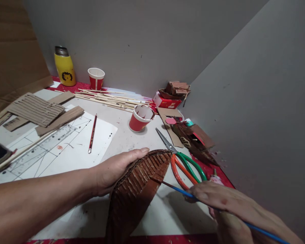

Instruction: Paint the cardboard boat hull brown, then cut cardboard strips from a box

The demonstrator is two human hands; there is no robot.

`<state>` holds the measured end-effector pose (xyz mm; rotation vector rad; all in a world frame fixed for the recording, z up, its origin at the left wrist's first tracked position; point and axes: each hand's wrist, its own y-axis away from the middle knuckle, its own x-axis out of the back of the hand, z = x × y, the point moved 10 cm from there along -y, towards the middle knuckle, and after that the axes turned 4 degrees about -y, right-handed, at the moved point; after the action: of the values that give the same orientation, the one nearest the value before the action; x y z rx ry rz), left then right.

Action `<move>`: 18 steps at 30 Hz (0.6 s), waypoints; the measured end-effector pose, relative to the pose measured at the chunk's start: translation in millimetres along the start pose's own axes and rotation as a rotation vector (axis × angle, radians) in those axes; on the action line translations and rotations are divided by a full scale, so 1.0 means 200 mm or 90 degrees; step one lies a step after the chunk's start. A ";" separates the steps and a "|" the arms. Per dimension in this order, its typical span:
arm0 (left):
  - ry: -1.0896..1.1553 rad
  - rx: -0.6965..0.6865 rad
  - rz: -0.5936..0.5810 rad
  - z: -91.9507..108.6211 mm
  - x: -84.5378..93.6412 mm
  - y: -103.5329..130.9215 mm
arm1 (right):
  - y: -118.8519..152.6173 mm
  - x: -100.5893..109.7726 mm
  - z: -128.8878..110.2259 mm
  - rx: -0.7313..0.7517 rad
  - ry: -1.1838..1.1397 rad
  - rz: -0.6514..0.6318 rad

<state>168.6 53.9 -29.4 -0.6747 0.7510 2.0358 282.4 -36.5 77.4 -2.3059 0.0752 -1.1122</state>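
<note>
Brown corrugated cardboard (136, 179) is sitting in my left hand (117, 167), which is clamping its edge; my right hand (226, 197) is pinching a blue paintbrush (179, 190) against it. Beyond the left, a red cup (137, 123) is showing brown smears inside.

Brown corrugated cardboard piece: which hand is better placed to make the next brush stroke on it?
Probably the right hand, which holds the thin blue paintbrush with its tip at the cardboard piece. The left hand is occupied holding that piece.
</note>
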 end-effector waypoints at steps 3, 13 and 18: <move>0.018 0.008 -0.014 -0.01 -0.01 -0.01 | -0.02 -0.04 -0.03 0.063 0.006 -0.057; 0.027 0.022 0.005 -0.02 0.01 0.00 | -0.02 -0.03 -0.02 0.063 -0.023 -0.051; 0.040 0.017 -0.014 -0.03 0.01 -0.01 | 0.01 -0.02 -0.01 0.038 -0.021 -0.022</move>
<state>170.9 51.1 -35.0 -0.7320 0.8028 1.9894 278.8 -37.1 74.6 -2.2790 -0.0108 -1.0788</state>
